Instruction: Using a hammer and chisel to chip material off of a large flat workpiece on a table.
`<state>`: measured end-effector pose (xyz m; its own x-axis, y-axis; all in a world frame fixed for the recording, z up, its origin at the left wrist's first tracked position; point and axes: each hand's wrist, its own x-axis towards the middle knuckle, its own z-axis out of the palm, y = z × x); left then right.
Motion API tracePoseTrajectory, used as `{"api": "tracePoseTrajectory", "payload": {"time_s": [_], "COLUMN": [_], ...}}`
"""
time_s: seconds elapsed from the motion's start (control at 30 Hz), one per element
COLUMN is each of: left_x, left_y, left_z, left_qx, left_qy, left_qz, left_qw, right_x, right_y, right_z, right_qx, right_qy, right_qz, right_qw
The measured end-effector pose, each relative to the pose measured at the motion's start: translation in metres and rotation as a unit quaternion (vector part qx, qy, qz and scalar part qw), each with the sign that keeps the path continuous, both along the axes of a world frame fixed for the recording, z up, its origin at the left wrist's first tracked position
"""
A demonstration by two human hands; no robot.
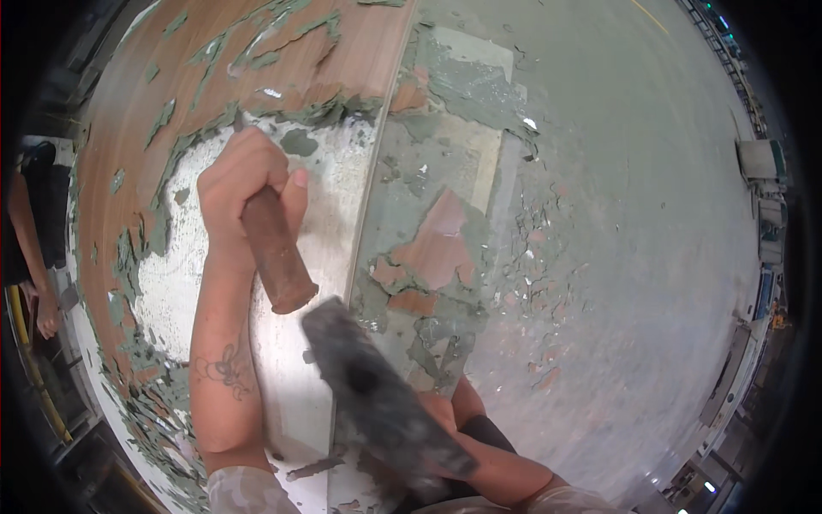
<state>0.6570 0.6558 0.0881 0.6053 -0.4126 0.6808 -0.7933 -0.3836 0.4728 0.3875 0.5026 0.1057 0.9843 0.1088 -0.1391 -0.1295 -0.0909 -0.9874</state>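
My left hand is closed around a rusty brown chisel, whose tip is hidden behind my fingers against a panel. The panel has a wood-look skin and green coating, both peeled off in patches to bare pale metal. A dark hammer, blurred by motion, is just below the chisel's blunt end. My right hand grips its handle and is mostly hidden behind it. My left forearm bears a tattoo.
Flakes of green and reddish coating lie on the grey floor to the right. Another person's arm and hand are at the far left edge. Machines and equipment line the far right rim.
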Motion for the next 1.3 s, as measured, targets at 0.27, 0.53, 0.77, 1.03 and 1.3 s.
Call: {"api": "tracePoseTrajectory", "payload": {"time_s": [0.27,0.53,0.77,1.03,1.3], "left_x": [-0.017,-0.004,-0.001,0.005,0.003], "left_y": [-0.012,-0.01,-0.008,-0.012,-0.008], "left_z": [0.001,-0.006,-0.009,-0.008,-0.008], "left_qx": [0.0,-0.016,-0.013,0.061,0.032], "left_qy": [-0.013,-0.036,-0.032,-0.009,-0.002], "left_qz": [-0.03,0.025,0.025,0.065,0.061], "left_qw": [0.999,0.999,0.999,0.996,0.998], "right_x": [-0.015,0.01,-0.012,-0.018,0.015], "right_y": [-0.031,-0.049,-0.045,0.039,0.072], "right_z": [-0.005,0.009,0.01,0.054,0.018], "right_qx": [0.067,0.144,0.189,0.409,0.393], "right_qy": [0.035,0.028,0.016,-0.006,0.005], "right_qz": [-0.023,-0.107,-0.123,-0.347,-0.254], "right_qw": [0.997,0.983,0.974,0.844,0.884]}}
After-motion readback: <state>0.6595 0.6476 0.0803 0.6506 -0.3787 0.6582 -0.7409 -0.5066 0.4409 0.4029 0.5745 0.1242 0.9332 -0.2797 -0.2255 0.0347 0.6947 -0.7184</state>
